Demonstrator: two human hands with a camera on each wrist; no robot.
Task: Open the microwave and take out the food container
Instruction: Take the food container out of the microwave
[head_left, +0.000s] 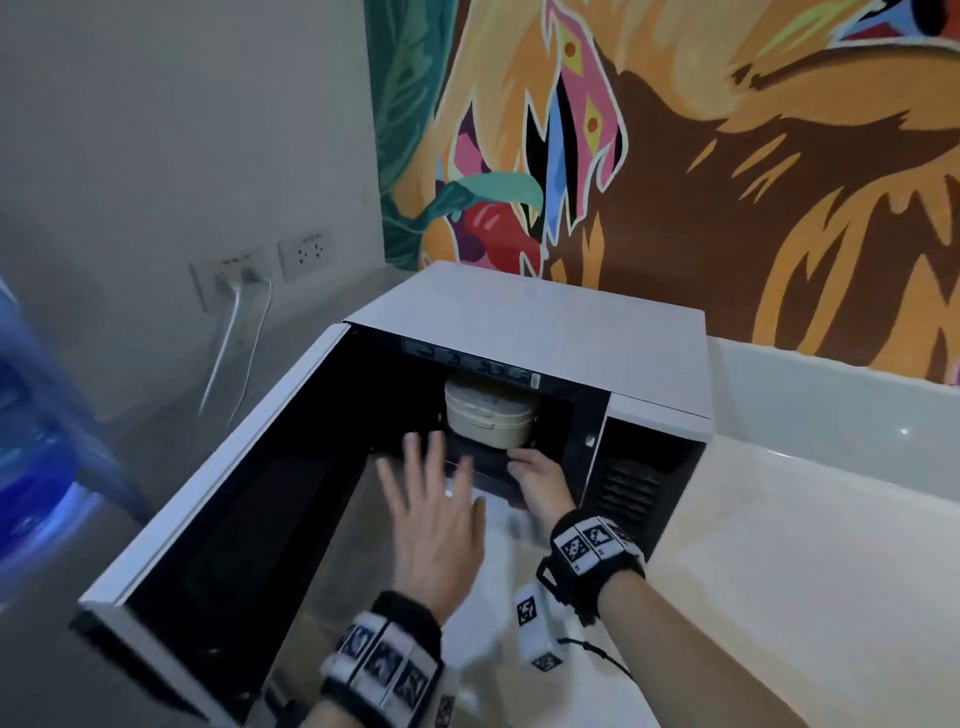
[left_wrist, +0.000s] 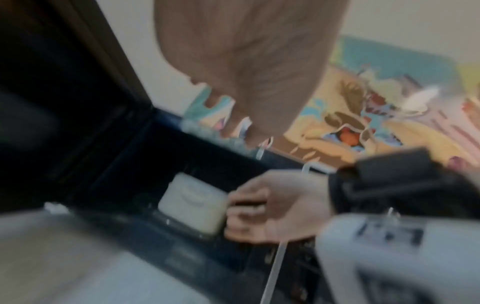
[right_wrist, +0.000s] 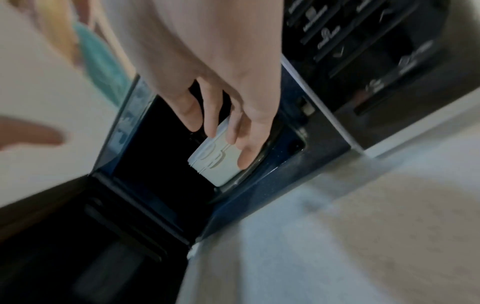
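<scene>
With the microwave (head_left: 524, 332) door swung wide, the cream food container (head_left: 488, 415) sits inside, the right hand (head_left: 540, 478) reaching it with loose fingers gripping nothing, the left hand (head_left: 431, 509) spread open, so both should take its sides and draw it out level.

Left hand (head_left: 431, 514) hovers flat, fingers spread (blurred); right hand (head_left: 540, 480) reaches forward, fingers (right_wrist: 246, 148) extended, both wrists strapped.
</scene>
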